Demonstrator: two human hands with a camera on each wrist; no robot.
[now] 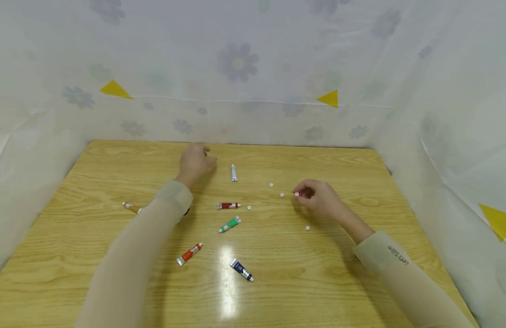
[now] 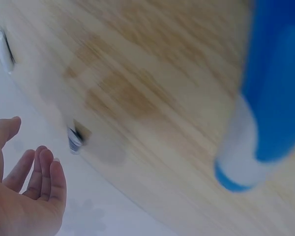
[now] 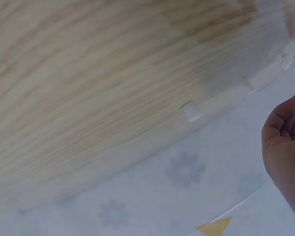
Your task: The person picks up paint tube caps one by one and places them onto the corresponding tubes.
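Your right hand [image 1: 318, 198], right of centre in the head view, curls its fingertips round a tiny white cap [image 1: 296, 194], pinching it just above the glossy wood-grain table [image 1: 359, 173]. Three more round white caps lie close by: one [image 1: 281, 195] just left of the pinched cap, one [image 1: 271, 185] up and left of that, one [image 1: 307, 228] below the hand. Your left hand [image 1: 194, 161], upper centre, hovers with fingers relaxed and holding nothing, near a slim white tube [image 1: 234, 173]. Lower in the frame lie small crimped paint tubes: red [image 1: 228, 206], green [image 1: 230, 224], orange [image 1: 189, 254] and dark blue [image 1: 241, 270]. A sheer flower-printed curtain [image 1: 253, 68] walls the table.
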